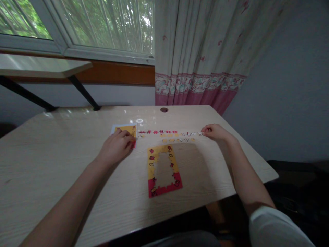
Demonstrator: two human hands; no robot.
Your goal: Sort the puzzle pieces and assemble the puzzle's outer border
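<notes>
My left hand (118, 143) rests on a yellow and red picture card (133, 129) with a pale border, its fingers loosely bent and apart. At the right end of the rows of loose pieces, my right hand (212, 131) has thumb and finger pinched on a small white puzzle piece (200, 134), at table height. Loose red puzzle pieces (155, 132) form a line between my hands, with yellow and white puzzle pieces (172, 140) in lines just below. Nearer to me lies a jigsaw border (151, 173), yellow above and red below, joined around a bare middle.
The pale wooden table (77, 137) has a round cable hole (164, 109) at its back edge. A raised shelf (51, 67) on dark legs stands at the back left. Behind are a window (108, 27) and a flowered curtain (195, 51); a plain wall (288, 85) rises on the right.
</notes>
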